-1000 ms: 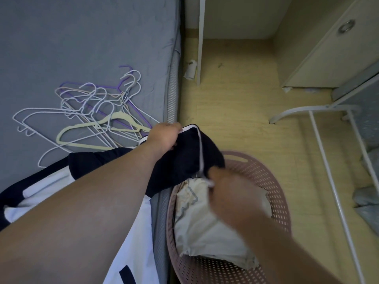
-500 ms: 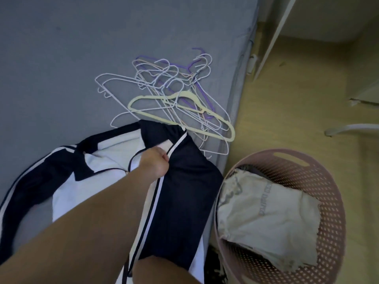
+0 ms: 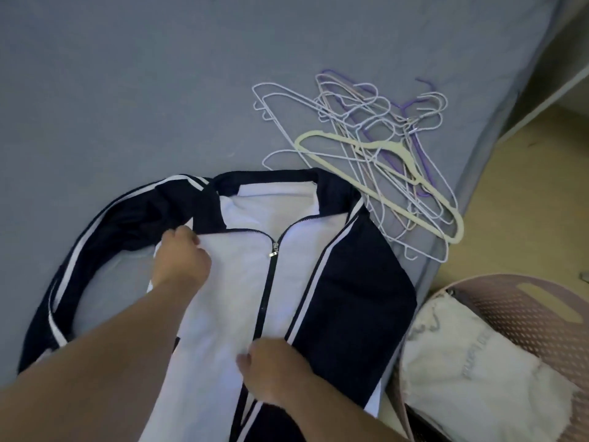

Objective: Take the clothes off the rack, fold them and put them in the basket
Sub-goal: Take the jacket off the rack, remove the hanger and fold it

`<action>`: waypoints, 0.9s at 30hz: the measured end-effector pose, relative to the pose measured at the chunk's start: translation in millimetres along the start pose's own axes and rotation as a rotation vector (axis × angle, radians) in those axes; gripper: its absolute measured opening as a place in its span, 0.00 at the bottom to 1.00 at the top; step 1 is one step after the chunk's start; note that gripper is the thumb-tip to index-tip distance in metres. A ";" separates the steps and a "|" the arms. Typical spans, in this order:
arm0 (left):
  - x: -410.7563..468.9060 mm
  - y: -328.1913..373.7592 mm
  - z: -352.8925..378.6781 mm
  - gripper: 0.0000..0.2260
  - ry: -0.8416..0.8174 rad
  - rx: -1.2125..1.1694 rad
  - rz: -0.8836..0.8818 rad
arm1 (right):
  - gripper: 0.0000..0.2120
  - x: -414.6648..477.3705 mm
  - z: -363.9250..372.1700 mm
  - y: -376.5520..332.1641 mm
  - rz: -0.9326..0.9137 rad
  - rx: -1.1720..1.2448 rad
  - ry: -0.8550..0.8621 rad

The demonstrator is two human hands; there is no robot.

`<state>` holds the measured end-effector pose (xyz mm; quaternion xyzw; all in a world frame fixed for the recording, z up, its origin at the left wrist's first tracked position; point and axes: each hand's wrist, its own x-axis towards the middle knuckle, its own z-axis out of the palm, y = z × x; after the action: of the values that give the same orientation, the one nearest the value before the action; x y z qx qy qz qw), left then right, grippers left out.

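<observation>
Right now, watching over the head feed, I see the jacket (image 3: 350, 298) lying front-up on the bed (image 3: 127, 90). It is white down the middle and navy at the collar and sides, with white stripes along the navy. Its zip (image 3: 273, 248) is closed up to the chest and the collar is spread open above it. One sleeve (image 3: 95, 250) curves away in a loose arc over the grey sheet, on the side away from the bed's edge. The other side lies as a flat navy panel next to that edge.

My left hand (image 3: 181, 260) sits on the white chest panel just below the collar seam, its fingers curled into the cloth and gripping it. My right hand (image 3: 274, 371) is lower down, just beside the zip line. Its fingers are bent over a fold of white fabric and seem to pinch it, though blur makes the grip hard to read.

Beyond the collar, near the bed's edge, a tangle of hangers (image 3: 366, 122) in white and purple wire lies on the sheet, and a thicker cream hanger (image 3: 382, 173) lies across it. The nearest wires lie just beside the jacket's shoulder.

On the floor (image 3: 526, 202), close against the bed, stands the pink perforated basket (image 3: 541, 314). A folded pale garment (image 3: 462, 378) with grey print lies inside it.
</observation>
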<state>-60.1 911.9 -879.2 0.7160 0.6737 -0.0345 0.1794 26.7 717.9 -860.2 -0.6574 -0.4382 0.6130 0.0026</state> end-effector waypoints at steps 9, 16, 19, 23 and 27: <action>31.8 -144.1 -31.9 0.24 -0.022 0.317 -0.489 | 0.15 85.4 -72.4 -54.2 -0.188 -0.185 0.362; 47.1 -210.8 -29.6 0.23 -0.162 0.326 -0.490 | 0.22 121.4 -63.9 -94.5 -0.155 -0.084 0.232; 31.7 -171.8 -48.2 0.14 0.156 0.101 -0.310 | 0.19 123.0 -62.8 -98.6 -0.156 0.031 0.287; -22.3 -73.9 -56.9 0.13 0.233 -0.136 0.076 | 0.21 106.8 -70.6 -104.2 -0.086 0.552 0.376; -95.1 -26.7 -32.0 0.11 -0.194 -0.126 0.335 | 0.33 84.2 -76.0 -91.6 0.088 0.786 0.230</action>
<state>-100.8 831.7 -827.3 0.7986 0.5257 -0.0308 0.2913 24.2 863.6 -859.6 -0.6889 -0.1388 0.6557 0.2762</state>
